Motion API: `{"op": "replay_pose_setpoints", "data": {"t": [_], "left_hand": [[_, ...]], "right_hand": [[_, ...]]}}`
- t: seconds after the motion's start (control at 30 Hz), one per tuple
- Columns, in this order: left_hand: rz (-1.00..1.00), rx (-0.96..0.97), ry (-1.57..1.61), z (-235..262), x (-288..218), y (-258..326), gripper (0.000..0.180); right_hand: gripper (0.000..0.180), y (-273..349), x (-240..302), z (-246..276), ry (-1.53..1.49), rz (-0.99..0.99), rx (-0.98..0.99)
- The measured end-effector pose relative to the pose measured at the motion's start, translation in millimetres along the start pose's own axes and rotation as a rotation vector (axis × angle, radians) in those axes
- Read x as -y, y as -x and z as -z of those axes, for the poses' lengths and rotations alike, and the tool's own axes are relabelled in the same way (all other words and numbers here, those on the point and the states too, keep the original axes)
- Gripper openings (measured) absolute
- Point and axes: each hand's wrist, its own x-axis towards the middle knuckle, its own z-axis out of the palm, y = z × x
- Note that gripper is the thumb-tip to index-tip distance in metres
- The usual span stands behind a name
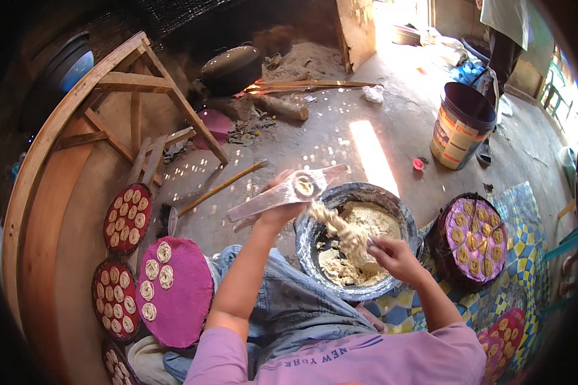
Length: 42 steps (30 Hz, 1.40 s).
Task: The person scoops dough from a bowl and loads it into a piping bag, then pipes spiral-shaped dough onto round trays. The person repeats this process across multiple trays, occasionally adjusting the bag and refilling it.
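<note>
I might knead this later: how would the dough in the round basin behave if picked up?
The dough is probably soft: its lifted strand by the right hand looks twisted and lumpy. It may break apart, since ragged clumps lie in the basin. Likely sticky too, given pale smears on the rim.

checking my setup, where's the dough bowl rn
In the head view, the dough bowl stands right of centre, the right hand over its right side, the patterned mat to its right.

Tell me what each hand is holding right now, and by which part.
The left hand grips the wooden tool around its middle section; the right hand holds the dough strand at its lower end.
</note>
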Motion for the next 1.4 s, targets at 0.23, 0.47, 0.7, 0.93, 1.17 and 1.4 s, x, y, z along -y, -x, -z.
{"op": "replay_pose_setpoints", "data": {"t": [0.23, 0.47, 0.7, 0.93, 1.17, 1.4], "left_hand": [[0.661, -0.247, 1.137, 79.7, 48.9, 31.3, 0.019], [0.433, -0.488, 2.514, 119.1, 21.0, 58.2, 0.012], [1.202, -0.692, 0.948, 171.9, 11.7, 167.1, 0.032], [0.716, 0.105, 0.024, 234.5, -45.5, 206.0, 0.042], [0.976, 0.047, 0.767, 252.8, -65.9, 226.3, 0.035], [1.027, -0.104, 0.923, 224.6, -104.2, 278.1, 0.057]], "right_hand": [[0.038, -7.2, -68.0, -21.7, 0.871, -0.398, 0.431], [0.094, -59.6, 23.5, -122.3, -1.095, -0.417, 0.896], [0.079, -56.3, 94.5, -138.2, -1.277, -0.672, 0.984], [0.067, -82.4, 164.9, -168.1, -0.103, 0.484, 0.584], [0.086, -73.0, 221.1, -207.6, 0.490, 0.887, 0.843], [0.094, -70.9, 215.8, -245.9, 0.493, 0.501, 1.336]]}}
